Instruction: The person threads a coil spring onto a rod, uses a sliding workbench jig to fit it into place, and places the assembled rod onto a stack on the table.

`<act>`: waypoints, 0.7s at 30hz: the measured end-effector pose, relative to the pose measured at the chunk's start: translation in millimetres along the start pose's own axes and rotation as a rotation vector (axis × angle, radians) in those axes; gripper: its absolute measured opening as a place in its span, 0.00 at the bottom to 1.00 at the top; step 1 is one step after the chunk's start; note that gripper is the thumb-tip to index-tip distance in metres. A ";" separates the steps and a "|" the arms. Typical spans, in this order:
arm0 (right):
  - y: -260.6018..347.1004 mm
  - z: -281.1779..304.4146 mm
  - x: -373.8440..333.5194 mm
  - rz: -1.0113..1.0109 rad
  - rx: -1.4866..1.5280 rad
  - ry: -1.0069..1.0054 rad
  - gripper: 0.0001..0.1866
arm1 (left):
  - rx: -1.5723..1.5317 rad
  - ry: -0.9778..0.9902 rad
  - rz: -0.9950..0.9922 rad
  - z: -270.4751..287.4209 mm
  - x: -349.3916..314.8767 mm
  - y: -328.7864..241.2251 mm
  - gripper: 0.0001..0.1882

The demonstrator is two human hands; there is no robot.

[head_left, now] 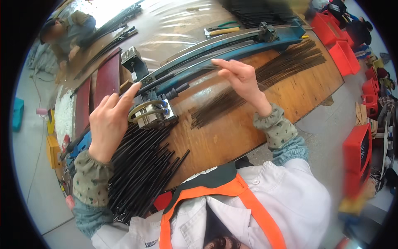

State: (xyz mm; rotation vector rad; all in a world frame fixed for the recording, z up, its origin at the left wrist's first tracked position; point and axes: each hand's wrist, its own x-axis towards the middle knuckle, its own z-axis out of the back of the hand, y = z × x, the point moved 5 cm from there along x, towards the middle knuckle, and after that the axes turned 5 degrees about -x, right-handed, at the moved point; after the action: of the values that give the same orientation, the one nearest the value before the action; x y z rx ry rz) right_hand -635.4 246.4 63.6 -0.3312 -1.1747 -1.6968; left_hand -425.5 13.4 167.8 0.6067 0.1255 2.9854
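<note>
My left hand [110, 122] is at the left end of a blue bench machine [232, 54]. Its fingers are curled, with the index finger and thumb at the end of a black tube [159, 81]. Further right, my right hand [240, 79] pinches a thin metal rod [205, 66] that runs back toward the tube, above the machine's rail. Below my left hand's fingertips sits a metal clamp block [150, 118] with yellowish hoses and a black knob [182, 88]. How the rod meets the tube is blurred.
Many black tubes [141, 170] lie heaped at the near left. A bundle of thin brown rods [265, 79] rests on the wooden table [224, 143]. Behind the machine lie a hammer [222, 31] and pliers [226, 25]. Another person [70, 35] works at the far left; red bins [344, 58] stand right.
</note>
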 end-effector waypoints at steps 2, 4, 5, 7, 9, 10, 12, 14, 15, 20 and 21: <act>14.3 -28.9 3.2 0.023 0.046 -0.081 0.17 | -0.034 -0.002 -0.009 -4.9 -1.4 -0.4 0.29; 38.2 -46.0 5.5 0.023 0.124 -0.108 0.20 | -0.075 0.069 0.006 -8.4 -4.0 -2.8 0.29; 34.0 -45.2 5.8 0.023 0.120 -0.103 0.20 | -0.080 0.067 0.008 -5.6 -6.5 2.0 0.29; 15.1 -31.6 5.3 0.112 -0.099 -0.226 0.18 | -0.293 -0.189 0.130 19.2 -21.1 26.8 0.29; -14.8 -20.3 -0.4 -0.018 -0.292 -0.073 0.14 | -0.231 -0.247 0.263 37.7 -44.1 67.0 0.24; -28.6 -21.8 -3.8 0.056 -0.297 -0.061 0.13 | -0.247 -0.238 0.412 47.7 -57.6 88.1 0.21; -40.8 -34.2 3.6 -0.059 -0.189 0.055 0.12 | -0.104 -0.255 0.552 71.9 -71.2 107.8 0.19; -33.4 -63.9 26.9 -0.278 -0.021 0.228 0.12 | 0.100 -0.451 0.113 92.2 -71.4 99.2 0.14; -17.5 -80.7 46.5 -0.257 -0.001 0.240 0.12 | 0.124 -0.449 0.132 95.6 -74.9 99.2 0.14; 69.0 -169.8 126.7 0.003 0.308 0.358 0.09 | -0.086 -0.454 0.371 108.7 -113.3 103.1 0.12; 75.1 -179.6 132.3 0.024 0.319 0.374 0.09 | -0.052 -0.436 0.416 110.7 -129.5 106.3 0.12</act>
State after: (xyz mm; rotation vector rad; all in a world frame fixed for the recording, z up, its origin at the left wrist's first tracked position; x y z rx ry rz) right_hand -580.1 21.7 106.5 0.1631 -1.1280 -1.4421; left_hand -271.3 -99.1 230.0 1.4089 -0.1259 3.1219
